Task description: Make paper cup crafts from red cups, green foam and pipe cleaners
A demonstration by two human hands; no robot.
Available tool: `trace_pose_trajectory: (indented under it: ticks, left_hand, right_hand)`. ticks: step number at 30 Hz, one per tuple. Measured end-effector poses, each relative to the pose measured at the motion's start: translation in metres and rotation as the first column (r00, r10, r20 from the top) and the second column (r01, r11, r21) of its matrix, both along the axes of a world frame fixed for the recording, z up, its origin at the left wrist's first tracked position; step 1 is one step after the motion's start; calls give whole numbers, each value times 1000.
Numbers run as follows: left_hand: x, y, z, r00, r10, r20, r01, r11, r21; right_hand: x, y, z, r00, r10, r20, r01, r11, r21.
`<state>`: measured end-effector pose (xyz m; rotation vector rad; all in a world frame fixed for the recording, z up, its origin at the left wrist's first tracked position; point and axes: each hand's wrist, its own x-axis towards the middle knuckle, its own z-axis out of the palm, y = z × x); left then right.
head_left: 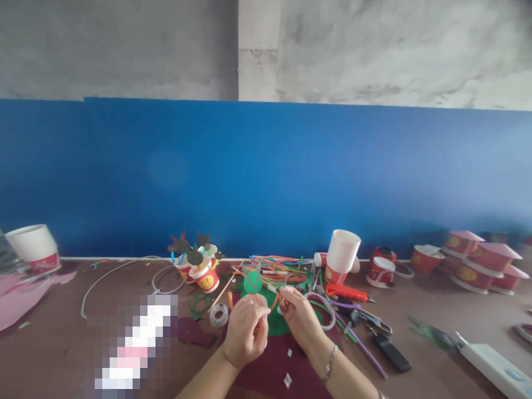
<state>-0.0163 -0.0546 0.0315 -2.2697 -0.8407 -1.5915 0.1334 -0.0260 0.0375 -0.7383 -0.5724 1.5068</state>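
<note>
My left hand (248, 328) is closed around a small paper cup, mostly hidden behind the fingers. Above it stands a round green paper face (252, 282) with pointed ears. An orange pipe cleaner (275, 301) spans the gap between both hands. Its upper end is pinched between the thumb and fingers of my right hand (300, 311). Another orange piece (230, 300) shows left of the cup. Under the hands lie green paper (282, 327) and dark red paper (266, 368) with small white scraps.
Decorated cups (204, 276) and a tape roll (219, 315) sit to the left. Several coloured pipe cleaners (274, 267) lie behind the hands. Rightward are stacked white cups (342, 255), a red utility knife (348, 292), a black key fob (391, 351) and scissors (432, 332). A blue partition (266, 177) stands behind.
</note>
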Motion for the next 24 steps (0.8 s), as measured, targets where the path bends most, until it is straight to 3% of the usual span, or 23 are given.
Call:
trace_pose_trajectory:
  ticks: [9, 15, 24]
  left_hand:
    - [1, 1, -3, 1000, -8, -22, 8, 1000, -2]
    - [2, 1, -3, 1000, -17, -22, 17, 1000, 13]
    - [2, 1, -4, 1000, -31, -8, 31, 999, 26]
  right_hand:
    - [-2, -6, 7, 981, -91, 173, 85, 996, 42]
    - [-4, -10, 14, 929, -166, 332, 111, 978, 179]
    - [-2, -10, 12, 913, -201, 356, 107, 958, 265]
